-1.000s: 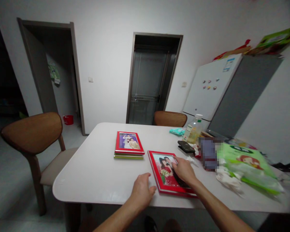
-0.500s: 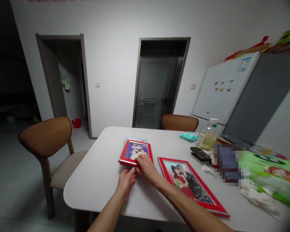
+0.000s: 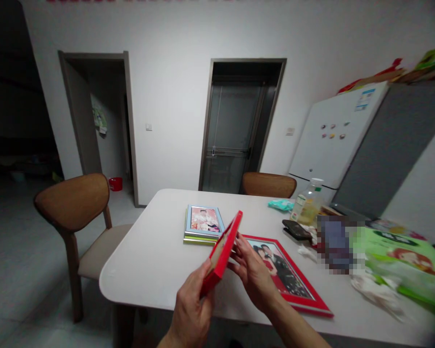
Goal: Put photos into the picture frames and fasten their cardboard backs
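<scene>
A small red picture frame (image 3: 226, 253) is tilted up on edge above the table, its brownish back turned to the left. My left hand (image 3: 195, 300) grips its lower end, thumb on the back side. On the frame's right side, my right hand (image 3: 252, 270) has its fingers against or very near the photo side, which is hidden from me. Farther back lies a stack of picture frames, a light blue one (image 3: 205, 221) on top and a green edge below. Under my right forearm, a larger red picture frame (image 3: 297, 282) with a couple's photo lies flat.
On the white table's (image 3: 141, 256) right side are a bottle (image 3: 306, 203), a dark phone-like object (image 3: 296, 230), a teal wrapper (image 3: 281, 205), crumpled tissue and a green package (image 3: 402, 256). Wooden chairs stand left (image 3: 74, 203) and behind (image 3: 269, 184). A fridge (image 3: 333, 130) stands back right.
The small red picture frame has come off the stack, moved toward me and turned on edge. The light blue frame beneath is now exposed. My left hand has closed on the red one's lower end.
</scene>
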{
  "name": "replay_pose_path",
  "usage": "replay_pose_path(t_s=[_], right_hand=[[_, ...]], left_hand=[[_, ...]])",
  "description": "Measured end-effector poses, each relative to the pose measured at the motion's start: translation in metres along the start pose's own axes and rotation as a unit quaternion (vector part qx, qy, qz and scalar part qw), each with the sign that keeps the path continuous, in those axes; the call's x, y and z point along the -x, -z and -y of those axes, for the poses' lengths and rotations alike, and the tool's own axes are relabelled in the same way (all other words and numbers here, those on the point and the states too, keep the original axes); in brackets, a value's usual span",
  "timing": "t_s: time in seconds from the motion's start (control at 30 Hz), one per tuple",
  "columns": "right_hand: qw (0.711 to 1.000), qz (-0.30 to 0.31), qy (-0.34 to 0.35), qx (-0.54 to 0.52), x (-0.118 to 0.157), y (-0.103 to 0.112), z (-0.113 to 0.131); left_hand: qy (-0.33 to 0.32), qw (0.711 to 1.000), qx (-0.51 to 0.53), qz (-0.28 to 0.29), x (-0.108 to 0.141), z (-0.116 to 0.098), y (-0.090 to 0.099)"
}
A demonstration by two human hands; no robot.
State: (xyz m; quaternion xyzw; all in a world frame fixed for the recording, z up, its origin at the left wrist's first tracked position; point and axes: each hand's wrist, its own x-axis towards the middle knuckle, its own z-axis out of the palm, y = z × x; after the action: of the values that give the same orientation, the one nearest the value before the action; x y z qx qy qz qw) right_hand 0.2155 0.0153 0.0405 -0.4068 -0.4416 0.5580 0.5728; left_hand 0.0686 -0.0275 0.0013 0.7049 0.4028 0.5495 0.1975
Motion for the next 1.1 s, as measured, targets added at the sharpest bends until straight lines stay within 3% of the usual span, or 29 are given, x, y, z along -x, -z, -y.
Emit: replay_pose_path(t_s=[0.1,0.2,0.3,0.37,0.53,0.67,0.73,0.97,1.1], right_hand=[[0.999,0.005,-0.028,-0.041,0.011,0.009,-0.006],[0.998,-0.007,-0.063,-0.021,0.015,0.024,-0.021],[0.994,-0.001,-0.066,0.084,0.009,0.039,-0.039],[0.977,-0.003,-0.036,0.208,0.002,0.047,-0.049],[0.863,-0.016,0.055,0.502,-0.010,0.054,-0.059],[0.779,0.035,0.090,0.619,-0.011,0.051,-0.057],[0.751,0.044,0.089,0.652,-0.011,0.050,-0.056],[0.750,0.058,0.110,0.649,-0.020,0.045,-0.052],[0.749,0.041,0.089,0.655,-0.030,0.041,-0.052]], left_hand=[[-0.166,0.976,-0.106,0.094,0.016,0.007,-0.006],[-0.214,0.943,-0.189,0.169,0.027,0.017,-0.017],[-0.176,0.926,-0.230,0.242,0.032,0.020,-0.025],[-0.161,0.916,-0.237,0.281,0.033,0.019,-0.027],[-0.130,0.901,-0.262,0.320,0.033,0.014,-0.033],[-0.102,0.902,-0.257,0.332,0.033,0.014,-0.037],[-0.086,0.901,-0.247,0.347,0.032,0.014,-0.034],[0.070,0.911,-0.252,0.318,0.021,0.015,0.009],[0.087,0.913,-0.234,0.322,0.018,0.016,0.018]])
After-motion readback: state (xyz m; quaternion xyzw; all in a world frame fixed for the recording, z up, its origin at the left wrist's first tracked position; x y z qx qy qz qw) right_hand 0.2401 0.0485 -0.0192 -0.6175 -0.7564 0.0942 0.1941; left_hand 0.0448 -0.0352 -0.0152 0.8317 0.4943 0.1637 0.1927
